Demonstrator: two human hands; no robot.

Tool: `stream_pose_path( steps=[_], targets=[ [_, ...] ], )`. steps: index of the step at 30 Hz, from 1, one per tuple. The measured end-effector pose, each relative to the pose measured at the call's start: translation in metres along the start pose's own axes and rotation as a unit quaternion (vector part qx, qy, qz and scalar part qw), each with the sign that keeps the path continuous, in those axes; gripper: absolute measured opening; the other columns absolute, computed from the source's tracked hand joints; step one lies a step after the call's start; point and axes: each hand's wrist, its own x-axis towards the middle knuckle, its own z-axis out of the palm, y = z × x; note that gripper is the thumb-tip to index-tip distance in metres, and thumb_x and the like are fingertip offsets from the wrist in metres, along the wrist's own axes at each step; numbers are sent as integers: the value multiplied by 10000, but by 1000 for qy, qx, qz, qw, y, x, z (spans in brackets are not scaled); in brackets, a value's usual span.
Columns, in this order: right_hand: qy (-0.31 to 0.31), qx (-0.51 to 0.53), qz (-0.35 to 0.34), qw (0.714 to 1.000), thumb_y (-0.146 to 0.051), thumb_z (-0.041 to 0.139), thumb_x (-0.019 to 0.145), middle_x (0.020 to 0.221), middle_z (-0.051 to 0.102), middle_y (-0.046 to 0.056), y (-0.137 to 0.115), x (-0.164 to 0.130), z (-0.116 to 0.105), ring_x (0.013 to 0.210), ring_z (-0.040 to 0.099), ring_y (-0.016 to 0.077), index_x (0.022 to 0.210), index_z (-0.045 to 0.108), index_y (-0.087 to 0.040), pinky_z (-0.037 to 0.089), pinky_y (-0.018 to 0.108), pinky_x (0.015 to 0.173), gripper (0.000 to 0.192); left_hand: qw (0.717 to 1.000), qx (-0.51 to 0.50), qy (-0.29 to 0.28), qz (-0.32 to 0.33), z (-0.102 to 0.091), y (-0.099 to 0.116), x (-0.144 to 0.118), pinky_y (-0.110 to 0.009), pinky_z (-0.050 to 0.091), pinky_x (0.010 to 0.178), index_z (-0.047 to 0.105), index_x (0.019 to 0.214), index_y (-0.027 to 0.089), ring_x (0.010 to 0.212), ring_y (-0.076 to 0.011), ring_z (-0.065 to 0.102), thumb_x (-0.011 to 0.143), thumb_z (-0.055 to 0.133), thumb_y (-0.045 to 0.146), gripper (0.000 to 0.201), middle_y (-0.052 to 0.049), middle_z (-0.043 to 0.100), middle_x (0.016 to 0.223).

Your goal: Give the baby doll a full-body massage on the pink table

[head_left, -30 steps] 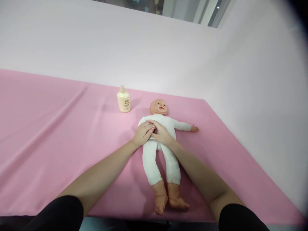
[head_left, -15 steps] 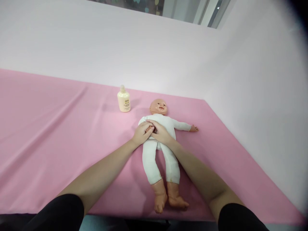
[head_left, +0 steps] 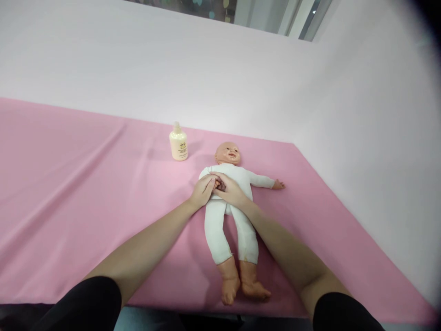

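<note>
A baby doll with a white cloth body lies on its back, head away from me and feet toward me. Over its belly, my left hand and my right hand are wrapped around the doll's hand, whose small fingers show between mine. My left thumb lies along the near side of that little hand; my right fingers curl over its far side. The doll's other arm stretches out to the right. Part of the held arm is hidden by my hands.
A cream-coloured bottle with a printed label stands upright left of the doll's head. Pink cloth with creases covers the table. White walls rise behind and to the right, with a window at the top.
My left thumb and fingers have drawn back slightly to the left, so more of the doll's hand shows between my hands. The doll and bottle stay in place.
</note>
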Motion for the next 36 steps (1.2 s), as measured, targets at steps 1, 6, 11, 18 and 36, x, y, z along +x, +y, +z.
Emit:
stream_pose_path(
  steps=[1,6,11,18,36],
  targets=[
    [1,0,-2,1000,-284,594,834,1242,603,69,0,0,0,1098,596,202,1340,481,-221,466,371,990,522,1000,7,-3,4,0,0,0,-325,467,828,613,888,182,834,-178,585,959,287,350,374,-60,629,852],
    [10,-9,-23,1000,-155,540,806,1321,570,75,1,0,0,1213,542,205,1333,481,-206,412,385,1066,533,998,55,-8,7,1,1,3,-329,467,830,593,866,199,853,-193,584,844,518,330,153,-47,647,866],
    [10,-10,-21,1000,-169,544,810,1327,571,81,2,0,0,1223,542,207,1335,482,-193,407,383,1076,529,998,66,-8,17,2,0,3,-334,466,845,595,856,196,864,-192,587,876,492,337,176,-47,652,859],
    [5,8,-7,1000,-217,577,819,1258,601,75,2,0,1,1108,594,203,1344,477,-209,466,381,996,534,998,40,-18,46,-1,2,3,-341,457,829,585,842,193,820,-180,577,965,322,361,335,-50,643,832],
    [7,-1,-8,1000,-146,506,801,1222,614,78,-1,0,-1,1028,612,194,1333,490,-193,490,369,945,534,997,55,-22,58,0,-1,4,-335,462,809,580,810,196,800,-173,577,953,349,302,291,-38,648,808]
  ],
)
